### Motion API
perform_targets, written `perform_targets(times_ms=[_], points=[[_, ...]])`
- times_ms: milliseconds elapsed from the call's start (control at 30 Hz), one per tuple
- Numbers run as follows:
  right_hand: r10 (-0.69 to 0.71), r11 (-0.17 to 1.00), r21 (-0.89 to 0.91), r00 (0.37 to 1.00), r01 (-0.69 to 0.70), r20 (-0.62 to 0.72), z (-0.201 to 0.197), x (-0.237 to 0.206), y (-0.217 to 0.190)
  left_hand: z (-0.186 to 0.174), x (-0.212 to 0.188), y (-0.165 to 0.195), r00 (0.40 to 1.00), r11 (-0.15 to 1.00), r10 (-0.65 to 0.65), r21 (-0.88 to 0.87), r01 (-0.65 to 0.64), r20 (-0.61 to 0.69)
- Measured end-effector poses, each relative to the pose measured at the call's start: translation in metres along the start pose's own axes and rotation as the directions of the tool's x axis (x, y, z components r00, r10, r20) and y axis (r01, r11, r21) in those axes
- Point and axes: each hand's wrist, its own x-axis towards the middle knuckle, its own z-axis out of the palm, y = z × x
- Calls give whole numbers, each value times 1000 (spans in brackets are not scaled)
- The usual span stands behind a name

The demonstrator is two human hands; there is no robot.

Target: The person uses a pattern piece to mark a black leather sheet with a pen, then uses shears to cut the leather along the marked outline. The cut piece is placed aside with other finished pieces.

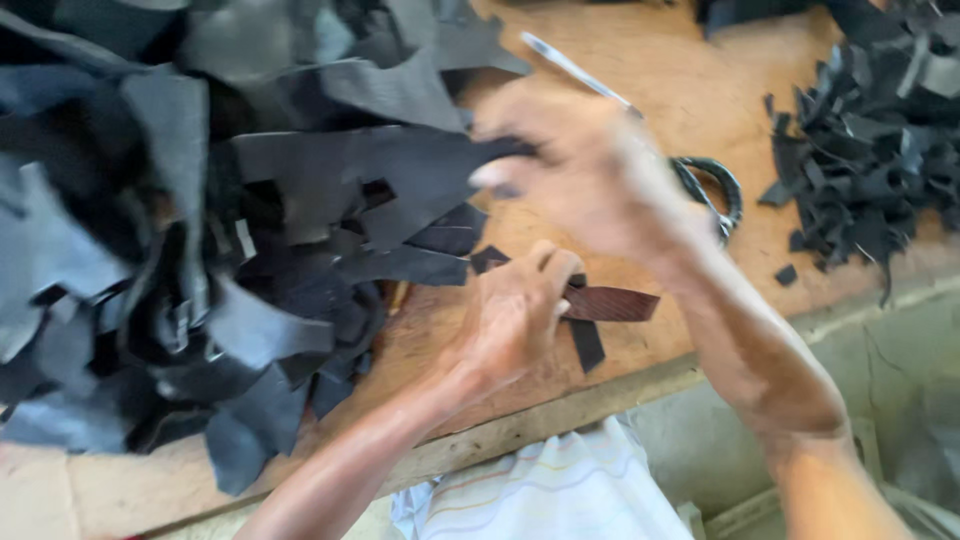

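My left hand [515, 315] rests on the wooden table [690, 90] with its fingers closed on a dark brown leather strip [612, 304]. A second dark strip [588, 345] lies under it. My right hand [585, 175] is raised and blurred, its fingertips pinching the edge of a large dark leather piece [380, 170] from the heap. Scissors [700, 170] with black handles lie on the table behind my right hand.
A big heap of dark leather pieces [150, 260] covers the left half of the table. A smaller pile of black offcuts [870, 140] lies at the right. The table's front edge [560, 420] runs close to my body, with a concrete floor [900, 360] beyond.
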Motion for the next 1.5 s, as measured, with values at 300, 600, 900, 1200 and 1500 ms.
perform_targets(times_ms=[300,600,900,1200,1500], points=[[689,652,417,724,-633,23,-48,-154,62,1,15,9,995,997,-64,-41,67,76],[860,372,561,502,-739,91,-28,-242,67,14,34,20,994,995,-86,-48,89,74],[899,264,656,428,-707,99,-22,-267,71,20,46,27,990,996,-87,-24,90,109],[884,240,675,444,-697,144,-26,-273,83,29,59,35,956,970,-239,-8,244,170],[879,205,699,443,-685,176,-28,-272,88,34,62,36,963,974,-220,-9,225,158]])
